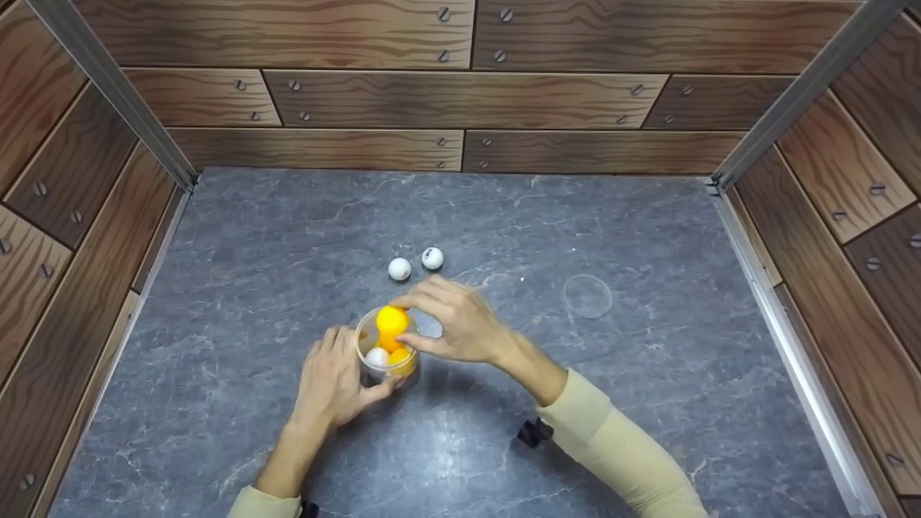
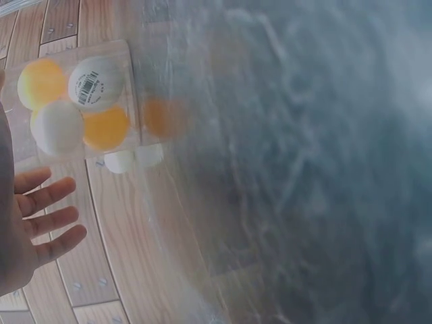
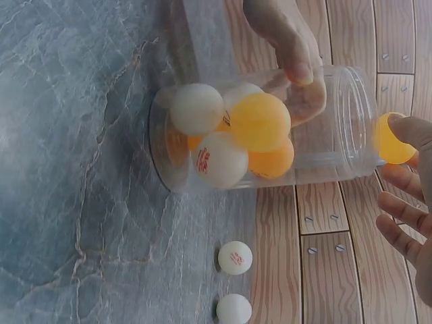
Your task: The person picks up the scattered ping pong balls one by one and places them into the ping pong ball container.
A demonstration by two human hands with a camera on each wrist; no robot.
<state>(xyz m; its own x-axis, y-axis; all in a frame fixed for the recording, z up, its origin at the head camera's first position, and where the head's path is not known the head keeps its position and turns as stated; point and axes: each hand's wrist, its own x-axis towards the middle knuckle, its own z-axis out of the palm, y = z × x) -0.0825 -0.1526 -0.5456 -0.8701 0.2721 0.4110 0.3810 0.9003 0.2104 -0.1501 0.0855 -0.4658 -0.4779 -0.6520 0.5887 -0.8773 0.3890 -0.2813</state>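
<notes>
A clear plastic jar point(image 1: 367, 368) with a threaded mouth point(image 3: 358, 121) stands upright on the table, holding several white point(image 3: 219, 160) and orange point(image 3: 260, 123) ping-pong balls. My left hand point(image 1: 332, 378) grips the jar from the left, thumb at the front and fingers around the far side. Over the mouth, my right hand point(image 1: 457, 320) pinches an orange ping-pong ball point(image 1: 392, 321) between thumb and index finger. Its other fingers point(image 2: 57, 216) are spread beside the jar. In the right wrist view that ball point(image 3: 393, 140) is right at the rim.
Two loose white ping-pong balls point(image 1: 400, 269) point(image 1: 432, 258) lie on the table just beyond the jar. A clear round lid point(image 1: 588, 296) lies flat to the right. Wood-patterned walls point(image 1: 460, 101) enclose the grey marbled table point(image 1: 288, 230) at the back and sides.
</notes>
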